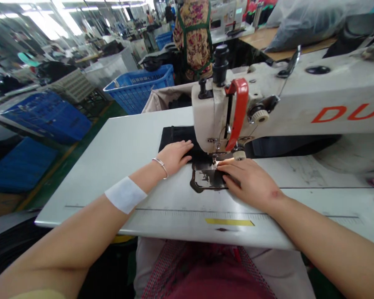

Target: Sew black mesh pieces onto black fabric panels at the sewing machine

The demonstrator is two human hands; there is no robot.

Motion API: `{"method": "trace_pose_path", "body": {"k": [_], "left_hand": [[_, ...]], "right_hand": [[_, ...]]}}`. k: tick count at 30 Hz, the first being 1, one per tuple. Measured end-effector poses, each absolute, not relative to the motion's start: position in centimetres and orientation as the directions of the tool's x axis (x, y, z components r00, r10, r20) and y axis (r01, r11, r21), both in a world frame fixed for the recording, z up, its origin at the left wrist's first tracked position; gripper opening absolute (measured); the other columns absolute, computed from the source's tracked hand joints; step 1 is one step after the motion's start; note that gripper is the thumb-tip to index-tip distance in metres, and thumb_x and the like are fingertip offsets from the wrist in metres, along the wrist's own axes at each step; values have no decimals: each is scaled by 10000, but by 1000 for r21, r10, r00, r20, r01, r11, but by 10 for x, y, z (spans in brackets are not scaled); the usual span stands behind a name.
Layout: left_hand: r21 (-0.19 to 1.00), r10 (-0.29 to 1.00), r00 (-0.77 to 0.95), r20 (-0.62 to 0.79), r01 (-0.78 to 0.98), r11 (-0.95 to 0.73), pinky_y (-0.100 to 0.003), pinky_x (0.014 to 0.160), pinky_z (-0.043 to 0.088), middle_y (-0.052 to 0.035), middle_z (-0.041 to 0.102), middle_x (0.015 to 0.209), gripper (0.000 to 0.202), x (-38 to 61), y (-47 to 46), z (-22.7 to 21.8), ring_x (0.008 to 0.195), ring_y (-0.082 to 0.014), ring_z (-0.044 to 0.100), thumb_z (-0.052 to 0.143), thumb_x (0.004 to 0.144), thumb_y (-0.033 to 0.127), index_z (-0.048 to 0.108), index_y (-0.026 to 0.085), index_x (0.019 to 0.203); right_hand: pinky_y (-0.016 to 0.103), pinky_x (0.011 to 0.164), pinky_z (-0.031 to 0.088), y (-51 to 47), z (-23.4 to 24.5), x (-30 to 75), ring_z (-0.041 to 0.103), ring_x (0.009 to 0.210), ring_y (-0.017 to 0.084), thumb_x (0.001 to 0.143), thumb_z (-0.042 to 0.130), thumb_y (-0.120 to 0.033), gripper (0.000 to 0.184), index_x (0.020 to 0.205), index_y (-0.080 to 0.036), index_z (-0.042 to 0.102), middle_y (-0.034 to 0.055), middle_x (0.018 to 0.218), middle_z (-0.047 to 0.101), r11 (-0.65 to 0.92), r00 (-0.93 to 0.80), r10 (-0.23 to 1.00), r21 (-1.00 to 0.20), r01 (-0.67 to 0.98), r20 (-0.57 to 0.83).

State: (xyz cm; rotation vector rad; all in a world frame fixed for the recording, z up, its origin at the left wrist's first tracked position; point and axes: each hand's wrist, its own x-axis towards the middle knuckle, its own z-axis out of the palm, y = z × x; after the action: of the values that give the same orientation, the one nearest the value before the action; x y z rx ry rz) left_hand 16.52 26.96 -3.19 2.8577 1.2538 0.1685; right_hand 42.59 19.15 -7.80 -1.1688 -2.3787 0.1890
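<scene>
White worktop (90,166), big sewing machine (286,99) sitting across its right half. So where's the cloth?

> Black cloth (177,133) is mostly left of the needle (214,159), towards the far edge, long axis roughly parallel to the front edge.

And the hands?

> Left hand (174,157) is nearer: palm down on the cloth's near side, thumb a bit apart, gripping nothing. Right hand (249,178) is beside the needle, fingers together, most of the cloth off to its left. Can't tell if it's pinching anything, tbh.
</scene>
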Motion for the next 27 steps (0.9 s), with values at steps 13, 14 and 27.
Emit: {"method": "trace_pose_path", "body": {"k": [13, 14, 27], "left_hand": [[232, 691, 696, 195, 652, -722, -560, 1138, 242, -110, 471, 1374, 484, 195, 201, -55, 1302, -281, 403, 608, 837, 338, 517, 219, 1297], [274, 719, 667, 197, 666, -694, -565, 1151, 217, -101, 464, 1384, 457, 198, 198, -60, 1321, -271, 386, 587, 842, 286, 520, 221, 1289], [368, 731, 656, 190, 642, -672, -591, 1165, 169, -55, 520, 1356, 498, 199, 199, -63, 1355, -260, 373, 507, 752, 92, 563, 235, 1226]], "right_hand": [[454, 900, 496, 182, -75, 428, 586, 1070, 250, 876, 560, -241, 294, 1156, -191, 632, 112, 1173, 625, 774, -638, 632, -315, 550, 439], [445, 889, 500, 182, -75, 429, 594, 1049, 241, 882, 546, -225, 267, 1129, -191, 642, 104, 1155, 634, 780, -648, 625, -312, 542, 436], [423, 902, 521, 177, -82, 428, 605, 1070, 229, 878, 550, -168, 275, 1128, -198, 663, 78, 1143, 665, 817, -660, 565, -221, 532, 495]]}}
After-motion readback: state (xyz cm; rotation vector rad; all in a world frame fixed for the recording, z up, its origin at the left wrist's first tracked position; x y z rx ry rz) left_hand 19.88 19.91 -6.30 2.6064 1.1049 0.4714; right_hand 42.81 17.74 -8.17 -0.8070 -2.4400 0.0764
